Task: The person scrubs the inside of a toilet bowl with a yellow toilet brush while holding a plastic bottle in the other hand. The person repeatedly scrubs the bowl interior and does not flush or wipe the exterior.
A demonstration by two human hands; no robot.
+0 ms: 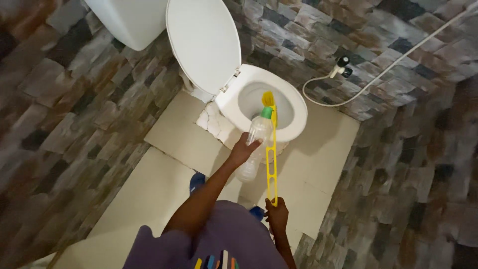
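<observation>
Your left hand (242, 149) is closed around the middle of a clear plastic bottle (255, 144) with a green cap (267, 113). The bottle is tilted, its cap end pointing away from your grip and over the rim of the white toilet bowl (294, 107), while its bottom end hangs below your fingers, toward your body.

Your right hand (277, 214) is clenched on the lower end of a long yellow brush handle (272, 164). From this grip the handle goes almost straight up and away from you, passing just beside the bottle on its right side. If the two touch, I cannot tell. The yellow brush head (268, 98) is at the far end from your grip, inside the bowl, just above the green cap.

Beyond both grips, the toilet lid (203, 45) stands raised against the white tank (130, 20). To the right of the bowl, well apart from your hands, a white hose (398, 62) with a spray nozzle (341, 66) hangs on the stone-pattern wall (74, 109). Under your left arm, near your body, a blue slipper (196, 182) shows on the pale floor tiles (149, 199).
</observation>
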